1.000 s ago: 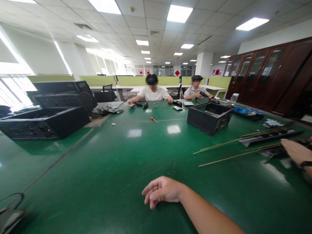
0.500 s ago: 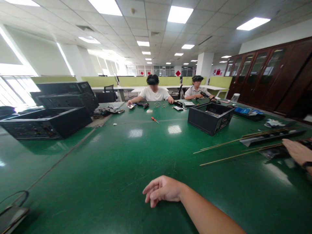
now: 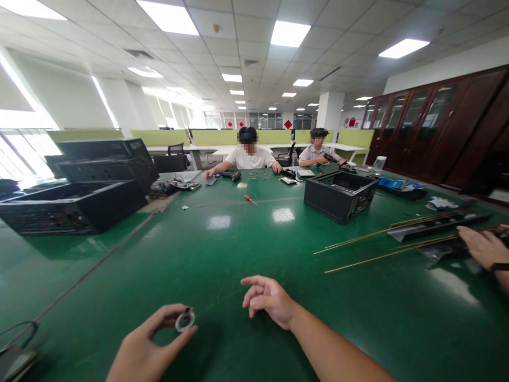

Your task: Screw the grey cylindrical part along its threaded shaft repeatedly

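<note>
My left hand is at the lower left, above the green table. Thumb and fingers pinch a small round part with a pale rim and a dark middle; its exact kind is too small to make out. To its right, my right hand is over the table with nothing in it. The index finger stretches out to the left, and the other fingers are loosely bent and apart. The two hands do not touch.
An open black computer case stands ahead on the right, another at left. An orange screwdriver lies mid-table. Thin yellowish rods lie at right, near another person's hand. Two people sit across the table.
My left hand has come into view from below with the small round part in it. My right hand has risen slightly, its index finger stretching out further.
</note>
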`<action>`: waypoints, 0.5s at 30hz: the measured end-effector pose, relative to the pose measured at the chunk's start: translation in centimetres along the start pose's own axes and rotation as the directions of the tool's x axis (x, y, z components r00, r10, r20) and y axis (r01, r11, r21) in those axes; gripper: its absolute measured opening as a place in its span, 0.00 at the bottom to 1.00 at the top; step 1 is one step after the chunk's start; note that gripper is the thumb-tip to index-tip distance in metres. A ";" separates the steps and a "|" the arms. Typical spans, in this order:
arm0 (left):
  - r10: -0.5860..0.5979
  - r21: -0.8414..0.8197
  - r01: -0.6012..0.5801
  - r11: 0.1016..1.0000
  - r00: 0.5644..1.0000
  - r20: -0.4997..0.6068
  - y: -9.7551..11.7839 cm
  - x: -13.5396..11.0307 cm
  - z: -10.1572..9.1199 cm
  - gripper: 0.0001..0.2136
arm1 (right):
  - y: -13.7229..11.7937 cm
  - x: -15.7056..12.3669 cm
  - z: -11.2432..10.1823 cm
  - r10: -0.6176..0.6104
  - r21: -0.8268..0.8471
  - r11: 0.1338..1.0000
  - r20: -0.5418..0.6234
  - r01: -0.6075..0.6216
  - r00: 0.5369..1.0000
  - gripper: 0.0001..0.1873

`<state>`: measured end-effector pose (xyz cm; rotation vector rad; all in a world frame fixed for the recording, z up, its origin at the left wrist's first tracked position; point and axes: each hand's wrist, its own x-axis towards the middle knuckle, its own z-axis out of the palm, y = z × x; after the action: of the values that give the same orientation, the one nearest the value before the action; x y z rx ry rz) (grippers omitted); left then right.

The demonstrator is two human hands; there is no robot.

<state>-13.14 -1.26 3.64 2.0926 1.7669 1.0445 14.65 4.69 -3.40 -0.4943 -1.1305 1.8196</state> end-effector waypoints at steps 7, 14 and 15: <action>0.274 -0.191 -0.251 0.949 0.957 0.099 5.1 4.4 6.8 0.14 | 0.2 0.1 -0.4 -0.303 -0.403 0.894 -0.226 0.194 0.926 0.39; 0.184 -0.296 -0.161 0.941 0.981 0.052 2.5 4.9 10.7 0.14 | 1.1 0.2 -0.3 -0.257 -0.545 0.838 -0.371 0.014 0.892 0.40; 0.165 -0.305 -0.135 0.943 0.983 0.077 2.2 4.9 10.9 0.13 | 1.0 0.2 -0.3 -0.246 -0.540 0.842 -0.374 0.006 0.894 0.39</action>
<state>-4.44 5.69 -1.22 2.0716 1.3242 1.1412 14.24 4.87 -4.41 -1.0603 -1.3018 1.1725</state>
